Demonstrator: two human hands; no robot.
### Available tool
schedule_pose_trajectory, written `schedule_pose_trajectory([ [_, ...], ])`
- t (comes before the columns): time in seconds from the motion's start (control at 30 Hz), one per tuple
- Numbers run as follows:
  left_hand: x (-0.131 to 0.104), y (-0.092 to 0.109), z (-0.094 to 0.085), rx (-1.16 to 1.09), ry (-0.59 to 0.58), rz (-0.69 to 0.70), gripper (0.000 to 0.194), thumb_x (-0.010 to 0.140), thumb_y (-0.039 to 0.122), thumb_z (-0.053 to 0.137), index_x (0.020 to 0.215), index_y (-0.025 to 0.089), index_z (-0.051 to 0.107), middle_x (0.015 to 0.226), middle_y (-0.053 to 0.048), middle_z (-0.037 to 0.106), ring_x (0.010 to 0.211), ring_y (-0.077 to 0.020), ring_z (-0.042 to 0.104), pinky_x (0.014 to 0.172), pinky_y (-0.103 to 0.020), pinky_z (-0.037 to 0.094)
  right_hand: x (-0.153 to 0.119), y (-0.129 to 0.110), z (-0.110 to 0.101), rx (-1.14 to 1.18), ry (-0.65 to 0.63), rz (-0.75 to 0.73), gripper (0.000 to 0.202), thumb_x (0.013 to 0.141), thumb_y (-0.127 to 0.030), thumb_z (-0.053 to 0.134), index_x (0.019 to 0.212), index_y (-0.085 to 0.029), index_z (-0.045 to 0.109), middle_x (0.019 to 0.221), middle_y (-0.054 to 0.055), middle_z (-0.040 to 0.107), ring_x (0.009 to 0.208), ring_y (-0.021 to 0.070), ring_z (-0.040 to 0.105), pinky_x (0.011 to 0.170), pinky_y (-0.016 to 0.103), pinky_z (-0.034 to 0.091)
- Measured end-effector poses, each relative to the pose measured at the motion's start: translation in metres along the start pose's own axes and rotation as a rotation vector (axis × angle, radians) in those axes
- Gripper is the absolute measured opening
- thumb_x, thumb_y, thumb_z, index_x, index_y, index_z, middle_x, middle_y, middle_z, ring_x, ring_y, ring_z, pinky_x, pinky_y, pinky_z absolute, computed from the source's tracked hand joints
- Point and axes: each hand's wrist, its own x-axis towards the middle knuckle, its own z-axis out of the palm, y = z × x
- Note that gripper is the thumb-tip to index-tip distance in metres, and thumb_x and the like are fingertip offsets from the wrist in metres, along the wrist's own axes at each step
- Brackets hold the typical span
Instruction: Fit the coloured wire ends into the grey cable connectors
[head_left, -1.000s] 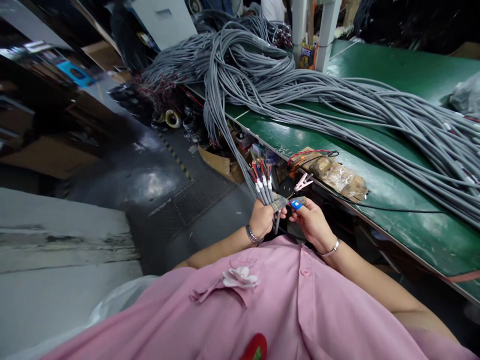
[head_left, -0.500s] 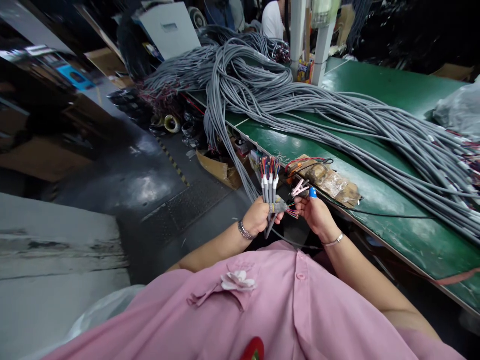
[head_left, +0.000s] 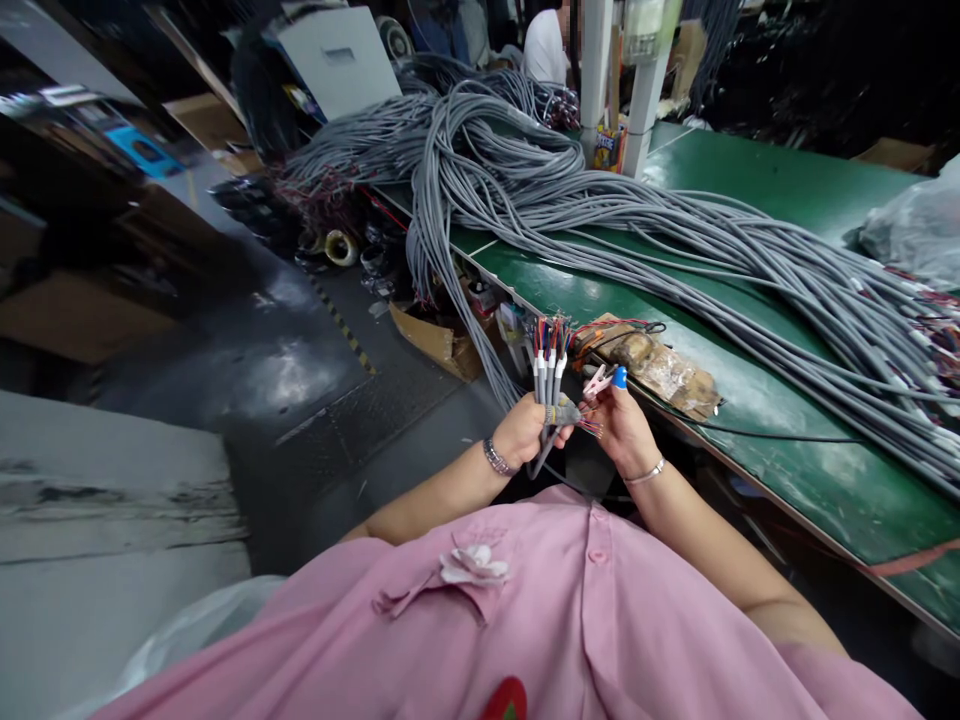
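Note:
Several grey cables point(head_left: 550, 378) with white collars and loose coloured wires at their tips stand upright in my left hand point(head_left: 523, 430), which is closed around them. A grey cable end point(head_left: 564, 411) points right from the same hand, its thin coloured wires point(head_left: 591, 426) fanned out. My right hand point(head_left: 624, 432) is at these wires, with a blue cover point(head_left: 619, 377) on one raised digit. Its other fingers are curled, and whether they pinch a wire is too small to tell. Just behind them is a pink clip point(head_left: 598, 382) at the table edge.
A large pile of grey cables point(head_left: 510, 190) runs across the green table point(head_left: 765, 170). A taped cardboard piece point(head_left: 664, 368) lies near the table's edge. An open carton point(head_left: 435, 340) stands below on the floor. A person in white point(head_left: 545, 48) is behind the table.
My right hand has moved slightly left and its fingers have shifted at the wires. The cables in my left hand have moved slightly right.

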Motion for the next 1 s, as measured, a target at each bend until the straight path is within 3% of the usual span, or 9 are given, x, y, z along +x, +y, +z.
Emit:
schedule_pose_trajectory([
  [0.17,0.002,-0.002,0.001,0.0,0.007,-0.005,0.024,0.062,0.031,0.072,0.065,0.013,0.057,0.048,-0.001,0.057,0.038,-0.0091,0.049,0.037,-0.02,0.039,0.002,0.003,0.002,0.045,0.024,-0.021,0.039,0.067,-0.057,0.074,0.077,-0.022,0.063,0.071,-0.001,0.063,0.06,0.0106,0.055,0.059,0.025,0.05],
  [0.5,-0.011,-0.003,0.005,0.01,0.032,0.025,0.027,0.062,0.035,0.074,0.066,0.013,0.06,0.048,-0.001,0.057,0.039,-0.0093,0.049,0.038,-0.021,0.04,-0.005,-0.003,-0.006,-0.002,-0.061,0.079,0.049,0.074,-0.072,0.055,0.08,-0.023,0.062,0.08,0.001,0.065,0.065,0.0126,0.057,0.064,0.027,0.051],
  [0.6,-0.019,-0.004,0.008,0.005,0.064,0.058,0.027,0.064,0.036,0.074,0.064,0.013,0.06,0.048,-0.001,0.057,0.039,-0.0092,0.049,0.039,-0.021,0.041,-0.008,-0.005,-0.006,-0.008,-0.071,0.094,0.043,0.076,-0.065,0.059,0.083,-0.023,0.064,0.082,0.001,0.065,0.066,0.0124,0.057,0.063,0.025,0.051],
  [0.73,-0.022,-0.003,0.013,-0.055,0.139,0.1,0.027,0.063,0.036,0.074,0.067,0.014,0.06,0.05,0.0,0.057,0.041,-0.0096,0.051,0.039,-0.021,0.04,-0.011,-0.006,-0.002,-0.081,-0.017,-0.021,0.029,0.076,-0.05,0.068,0.083,-0.022,0.065,0.077,0.0,0.064,0.062,0.0116,0.054,0.058,0.024,0.048],
  [1.0,-0.012,-0.005,0.015,-0.099,0.192,0.122,0.025,0.061,0.034,0.073,0.064,0.014,0.059,0.05,-0.001,0.058,0.041,-0.0096,0.05,0.04,-0.022,0.04,-0.007,-0.009,0.002,-0.072,-0.052,0.013,0.036,0.073,-0.057,0.069,0.082,-0.022,0.066,0.079,0.0,0.066,0.064,0.0125,0.056,0.061,0.027,0.049],
])
